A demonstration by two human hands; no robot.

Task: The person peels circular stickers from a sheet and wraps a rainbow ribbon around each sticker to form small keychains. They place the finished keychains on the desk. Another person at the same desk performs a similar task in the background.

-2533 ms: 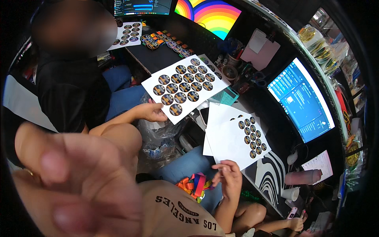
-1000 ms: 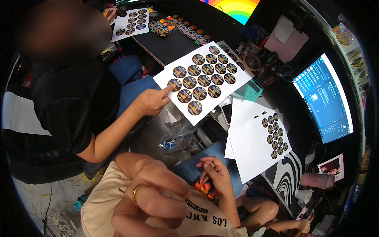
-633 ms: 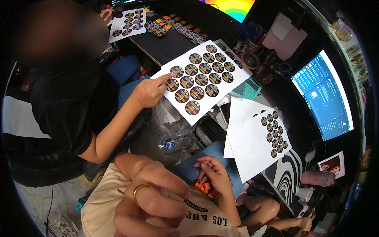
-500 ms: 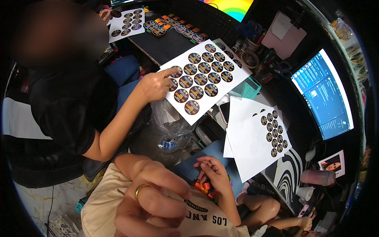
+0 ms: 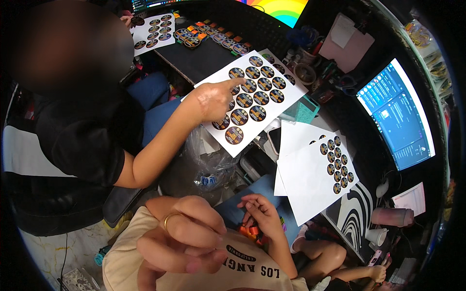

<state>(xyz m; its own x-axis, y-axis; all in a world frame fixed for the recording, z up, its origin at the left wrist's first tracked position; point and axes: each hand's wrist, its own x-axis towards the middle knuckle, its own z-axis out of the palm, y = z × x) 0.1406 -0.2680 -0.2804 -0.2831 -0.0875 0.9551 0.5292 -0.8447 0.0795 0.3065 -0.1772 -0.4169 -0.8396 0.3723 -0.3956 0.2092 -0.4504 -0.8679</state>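
Observation:
My left hand [image 5: 187, 237], with a gold ring, is raised close before my beige shirt [image 5: 238, 271]. Its fingers are bent inward, and whatever lies between them, if anything, is hidden. Over my lap, my right hand [image 5: 262, 216] is loosely bent with fingers apart. Orange and black ribbon pieces [image 5: 252, 234] lie just beneath it. Ahead, a white sheet of round dark stickers [image 5: 286, 99] lies tilted at the table edge. A co-worker's hand [image 5: 213, 101] from the left extends a finger over it, covering some stickers.
More sticker sheets [image 5: 306, 186] overlap at the right, near a phone [image 5: 274, 138] and a lit monitor [image 5: 398, 116]. Finished-looking round badges with orange ribbon [image 5: 213, 34] line the dark table. A clear plastic bag [image 5: 204, 155] hangs below. Another person's hand [image 5: 377, 272] is at lower right.
The co-worker's hand has slid right across the sticker sheet, its finger now near the middle. My left hand has shifted slightly and its fingers are more curled. My right hand has barely moved.

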